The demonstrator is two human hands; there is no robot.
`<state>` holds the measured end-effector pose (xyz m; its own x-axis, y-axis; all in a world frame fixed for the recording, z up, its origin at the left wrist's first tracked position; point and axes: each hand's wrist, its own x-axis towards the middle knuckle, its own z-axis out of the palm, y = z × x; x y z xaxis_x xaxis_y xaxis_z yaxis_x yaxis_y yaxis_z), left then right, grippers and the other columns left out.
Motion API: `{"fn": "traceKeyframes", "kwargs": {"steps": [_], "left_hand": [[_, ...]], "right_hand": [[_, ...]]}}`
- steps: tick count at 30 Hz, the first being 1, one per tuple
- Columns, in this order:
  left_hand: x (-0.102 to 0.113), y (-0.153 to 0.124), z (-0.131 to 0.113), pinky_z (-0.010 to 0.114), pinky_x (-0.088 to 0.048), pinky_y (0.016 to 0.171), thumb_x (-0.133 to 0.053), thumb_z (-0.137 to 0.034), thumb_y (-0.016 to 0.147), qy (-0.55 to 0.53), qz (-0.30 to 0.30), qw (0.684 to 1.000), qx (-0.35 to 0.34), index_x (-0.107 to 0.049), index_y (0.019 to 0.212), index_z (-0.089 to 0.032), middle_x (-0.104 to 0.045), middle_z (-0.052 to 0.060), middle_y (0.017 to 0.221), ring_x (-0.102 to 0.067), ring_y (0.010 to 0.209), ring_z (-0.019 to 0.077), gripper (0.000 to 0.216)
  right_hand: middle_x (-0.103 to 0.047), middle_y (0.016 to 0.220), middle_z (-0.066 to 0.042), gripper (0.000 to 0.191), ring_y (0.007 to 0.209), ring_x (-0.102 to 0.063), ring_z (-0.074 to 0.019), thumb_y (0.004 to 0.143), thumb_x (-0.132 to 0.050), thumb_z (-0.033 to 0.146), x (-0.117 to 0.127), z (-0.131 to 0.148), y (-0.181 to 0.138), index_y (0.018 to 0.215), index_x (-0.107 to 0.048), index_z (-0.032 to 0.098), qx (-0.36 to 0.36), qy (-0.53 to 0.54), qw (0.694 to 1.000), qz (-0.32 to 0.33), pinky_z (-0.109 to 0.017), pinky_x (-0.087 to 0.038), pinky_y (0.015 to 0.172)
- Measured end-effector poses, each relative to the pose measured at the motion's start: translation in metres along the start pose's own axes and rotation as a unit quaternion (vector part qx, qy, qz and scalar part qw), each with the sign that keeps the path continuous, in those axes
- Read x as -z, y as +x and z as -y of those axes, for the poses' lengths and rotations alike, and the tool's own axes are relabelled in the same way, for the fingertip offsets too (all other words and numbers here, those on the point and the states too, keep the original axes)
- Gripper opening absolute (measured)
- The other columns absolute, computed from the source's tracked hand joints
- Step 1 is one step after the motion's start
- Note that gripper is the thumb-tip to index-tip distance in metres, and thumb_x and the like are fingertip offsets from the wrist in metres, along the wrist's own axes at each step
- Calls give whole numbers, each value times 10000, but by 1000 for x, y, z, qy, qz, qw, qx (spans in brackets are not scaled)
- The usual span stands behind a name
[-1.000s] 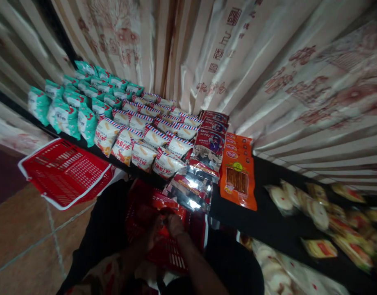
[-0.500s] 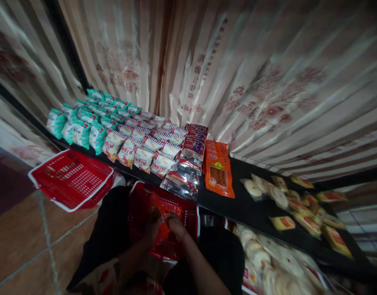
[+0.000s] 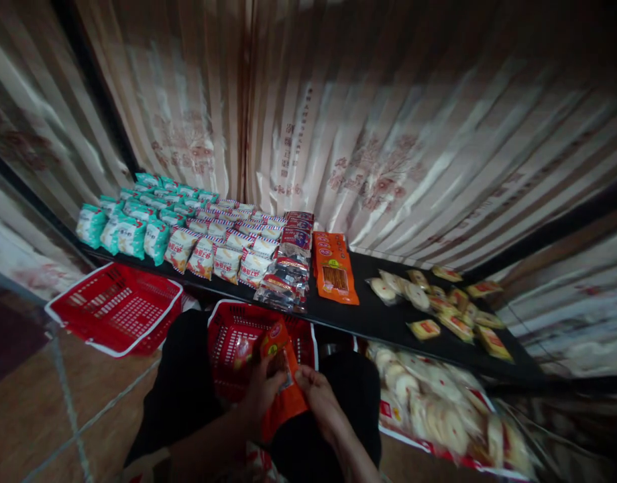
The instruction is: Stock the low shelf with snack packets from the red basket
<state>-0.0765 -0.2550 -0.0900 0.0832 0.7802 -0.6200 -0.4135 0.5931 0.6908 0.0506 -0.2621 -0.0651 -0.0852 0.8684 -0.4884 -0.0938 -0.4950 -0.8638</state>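
Both hands hold one orange snack packet [image 3: 283,376] over a red basket [image 3: 233,335] that rests between my knees. My left hand [image 3: 262,392] grips the packet's left edge, fingers curled round it. My right hand [image 3: 319,402] pinches its right side. More orange packets [image 3: 332,275] of the same kind lie stacked on the black shelf [image 3: 383,315] just beyond the basket.
On the shelf lie rows of teal bags [image 3: 127,225], white striped bags [image 3: 222,251], dark red and silver packets [image 3: 288,268], and round cakes [image 3: 429,295] to the right. A second red basket [image 3: 115,308] sits on the tiled floor at left. A tray of round cakes [image 3: 434,416] is below right. Curtains hang behind.
My hands have lifted the orange packet out of the basket and drawn it nearer to me. The camera has tilted up and back, so the shelf looks farther away.
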Motion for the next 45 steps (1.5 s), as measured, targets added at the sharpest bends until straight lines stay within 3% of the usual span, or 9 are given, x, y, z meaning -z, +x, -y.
{"fn": "traceKeyframes", "kwargs": {"steps": [4,9,13,21,29,32,37,41,45], "left_hand": [[-26,-20,-18,256,-430,710,-656,-180,617,66,29,997,28,-592,996,-171,-647,-1,718,-616,745,177,384],[-41,-49,-39,234,-425,695,-663,-400,674,44,155,986,48,-605,982,-194,-660,8,852,-615,796,159,374],[-51,-61,-49,225,-418,654,-685,-506,656,31,190,977,88,-597,979,-202,-657,13,833,-620,761,160,452],[-83,-53,-59,216,-409,636,-679,-256,605,-1,150,989,12,-596,841,-160,-601,-19,706,-579,707,135,268],[-107,-34,-55,280,-462,695,-689,-260,638,-38,121,992,-28,-603,841,-144,-665,39,745,-635,739,190,248],[-118,-25,-58,306,-479,714,-704,-253,636,-74,130,988,-20,-602,870,-142,-675,49,750,-653,749,211,278],[-136,-12,-64,333,-501,741,-682,-203,648,-118,107,987,16,-606,881,-151,-693,54,756,-672,773,228,250],[-150,-5,-68,334,-509,745,-606,-132,666,-127,102,986,27,-615,880,-139,-698,57,736,-679,747,223,215],[-162,10,-67,326,-511,728,-585,-114,657,-122,111,986,35,-618,859,-132,-690,53,706,-676,710,215,206]], "right_hand": [[-597,612,18,377,589,-523,-120,645,-672,536,9,28,-36,688,-595,169,48,-6,999,-1,-221,-394,587],[-601,696,-2,387,681,-535,-146,744,-566,557,20,46,-64,734,-605,172,124,-130,983,-23,-238,-423,651],[-595,691,-8,362,676,-544,-158,809,-475,521,21,55,-76,729,-596,190,166,-232,958,-34,-241,-429,638],[-654,773,-40,275,729,-622,-179,873,-402,380,9,66,-76,818,-625,228,238,-358,901,-63,-244,-450,690],[-681,800,-40,295,756,-643,-179,863,-436,444,26,66,-59,821,-630,226,232,-356,902,-79,-246,-470,700],[-694,878,-61,332,809,-646,-195,849,-442,488,44,65,-51,871,-650,230,236,-328,903,-145,-271,-492,738],[-650,1082,-127,502,985,-611,-261,762,-494,573,90,57,-25,1056,-611,183,236,-266,865,-354,-388,-479,874],[-673,1050,-117,647,974,-633,-251,702,-545,609,118,53,-2,1171,-539,163,151,-139,926,-316,-352,-507,842],[-700,955,-104,662,849,-670,-246,663,-618,580,127,55,19,1159,-515,153,153,-13,963,-219,-349,-537,745]]}}
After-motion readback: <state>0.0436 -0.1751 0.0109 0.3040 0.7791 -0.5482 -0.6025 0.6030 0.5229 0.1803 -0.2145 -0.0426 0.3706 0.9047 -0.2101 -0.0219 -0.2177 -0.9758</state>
